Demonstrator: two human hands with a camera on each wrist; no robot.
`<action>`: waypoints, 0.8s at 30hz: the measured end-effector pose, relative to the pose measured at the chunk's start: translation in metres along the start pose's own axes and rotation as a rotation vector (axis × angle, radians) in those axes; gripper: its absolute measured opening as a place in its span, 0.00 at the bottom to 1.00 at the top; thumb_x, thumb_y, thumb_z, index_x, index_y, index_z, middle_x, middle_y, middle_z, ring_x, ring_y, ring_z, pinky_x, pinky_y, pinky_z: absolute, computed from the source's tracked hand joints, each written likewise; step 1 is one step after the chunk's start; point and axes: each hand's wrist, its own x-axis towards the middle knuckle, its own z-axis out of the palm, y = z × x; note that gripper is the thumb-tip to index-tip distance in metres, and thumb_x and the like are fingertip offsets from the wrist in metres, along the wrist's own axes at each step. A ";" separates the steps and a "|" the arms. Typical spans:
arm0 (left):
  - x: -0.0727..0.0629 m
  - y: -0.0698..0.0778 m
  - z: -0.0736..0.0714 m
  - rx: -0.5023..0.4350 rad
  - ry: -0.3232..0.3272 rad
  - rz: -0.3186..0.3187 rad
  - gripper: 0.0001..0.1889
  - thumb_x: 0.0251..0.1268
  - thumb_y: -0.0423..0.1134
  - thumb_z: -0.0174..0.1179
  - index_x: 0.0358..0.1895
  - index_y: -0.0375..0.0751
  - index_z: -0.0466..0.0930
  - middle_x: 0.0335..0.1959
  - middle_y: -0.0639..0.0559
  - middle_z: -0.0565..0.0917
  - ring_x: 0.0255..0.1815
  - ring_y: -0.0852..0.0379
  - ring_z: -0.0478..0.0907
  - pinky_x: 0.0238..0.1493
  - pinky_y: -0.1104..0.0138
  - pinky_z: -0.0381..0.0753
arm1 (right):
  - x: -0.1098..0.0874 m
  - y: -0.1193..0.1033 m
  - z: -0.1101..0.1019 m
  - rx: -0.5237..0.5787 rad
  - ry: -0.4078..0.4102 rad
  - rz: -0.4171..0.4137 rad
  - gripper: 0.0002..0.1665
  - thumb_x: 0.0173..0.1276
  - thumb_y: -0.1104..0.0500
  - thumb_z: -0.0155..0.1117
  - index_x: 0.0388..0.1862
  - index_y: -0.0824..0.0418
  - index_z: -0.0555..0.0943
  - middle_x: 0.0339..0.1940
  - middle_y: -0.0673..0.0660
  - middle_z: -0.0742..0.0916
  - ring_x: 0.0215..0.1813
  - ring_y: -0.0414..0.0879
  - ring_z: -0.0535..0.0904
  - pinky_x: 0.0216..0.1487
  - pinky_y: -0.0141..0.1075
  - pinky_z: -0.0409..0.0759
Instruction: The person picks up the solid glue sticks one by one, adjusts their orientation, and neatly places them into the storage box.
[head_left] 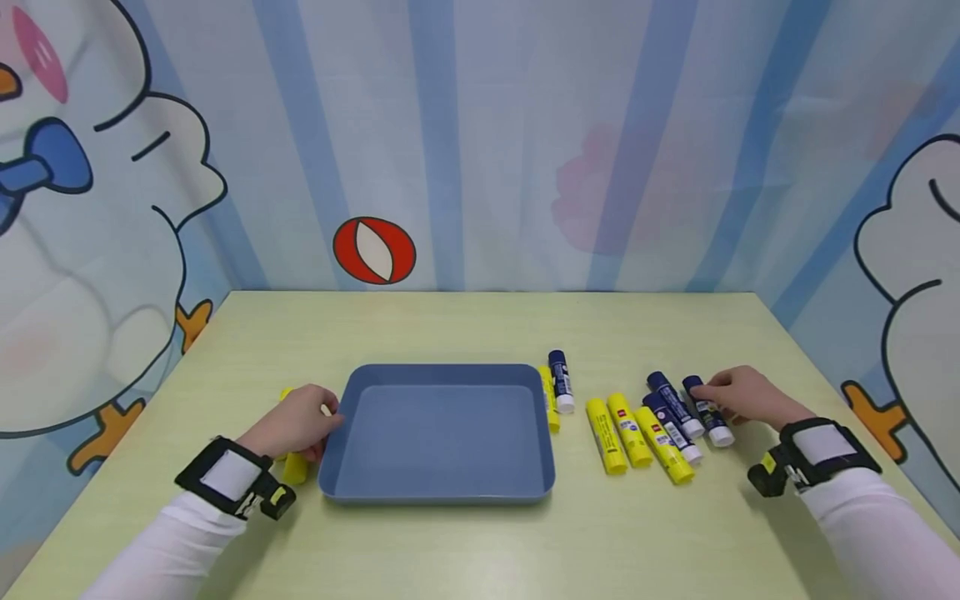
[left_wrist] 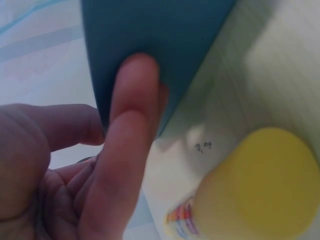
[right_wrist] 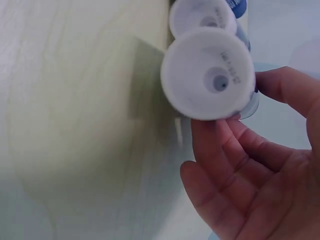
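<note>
My left hand (head_left: 296,421) pinches the left rim of the blue-grey tray (head_left: 435,493). In the left wrist view a finger (left_wrist: 135,85) lies along the tray's outer wall, with the thumb at its edge. Beside this hand a yellow glue stick (head_left: 295,469) lies partly hidden under it. My right hand (head_left: 757,396) grips a dark blue glue stick (head_left: 708,410) by its sides at the right. The right wrist view shows that stick's white base (right_wrist: 207,75) close up, fingers below it and thumb at its far side.
Two more dark blue glue sticks (head_left: 675,404) lie left of the right hand, followed by three yellow ones (head_left: 630,429). Against the tray's right side are a yellow stick (head_left: 553,412) and a dark blue one (head_left: 560,382). A printed curtain (head_left: 480,167) stands behind the table.
</note>
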 end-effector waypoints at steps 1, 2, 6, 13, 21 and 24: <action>0.000 0.000 0.000 0.000 0.001 0.001 0.09 0.70 0.33 0.55 0.44 0.27 0.75 0.14 0.47 0.78 0.12 0.55 0.77 0.18 0.67 0.79 | -0.001 -0.001 -0.001 0.011 0.002 0.008 0.30 0.72 0.49 0.57 0.49 0.79 0.75 0.33 0.61 0.81 0.34 0.49 0.79 0.35 0.42 0.82; 0.000 0.000 0.000 0.001 0.001 0.000 0.09 0.70 0.33 0.55 0.44 0.27 0.75 0.14 0.47 0.78 0.12 0.55 0.77 0.18 0.67 0.79 | -0.001 -0.002 -0.003 0.016 0.004 0.011 0.30 0.72 0.48 0.57 0.49 0.79 0.74 0.33 0.61 0.81 0.34 0.50 0.79 0.36 0.43 0.82; -0.001 0.000 -0.001 0.004 0.002 0.003 0.10 0.70 0.33 0.55 0.44 0.27 0.75 0.14 0.47 0.78 0.12 0.55 0.77 0.18 0.67 0.79 | -0.003 -0.008 -0.008 0.028 0.018 0.002 0.30 0.73 0.47 0.57 0.48 0.78 0.74 0.33 0.61 0.81 0.35 0.50 0.79 0.37 0.44 0.82; -0.001 0.000 -0.001 0.007 0.004 0.001 0.09 0.70 0.33 0.55 0.44 0.27 0.75 0.14 0.47 0.78 0.12 0.55 0.77 0.18 0.67 0.79 | -0.005 -0.042 -0.008 0.078 0.032 -0.060 0.30 0.73 0.45 0.56 0.50 0.75 0.75 0.35 0.59 0.82 0.35 0.49 0.78 0.40 0.43 0.83; -0.002 0.003 0.000 0.016 0.000 -0.012 0.09 0.70 0.33 0.55 0.44 0.27 0.75 0.15 0.47 0.78 0.12 0.55 0.77 0.19 0.67 0.79 | -0.007 -0.122 0.016 0.227 -0.031 -0.136 0.28 0.73 0.50 0.56 0.56 0.74 0.72 0.43 0.64 0.82 0.39 0.50 0.80 0.42 0.41 0.83; -0.001 0.003 0.000 0.019 -0.001 -0.015 0.09 0.70 0.33 0.55 0.44 0.27 0.75 0.15 0.47 0.78 0.12 0.55 0.77 0.19 0.68 0.79 | -0.005 -0.150 0.029 0.257 -0.066 -0.175 0.25 0.73 0.52 0.57 0.54 0.73 0.72 0.43 0.64 0.82 0.38 0.49 0.80 0.40 0.40 0.83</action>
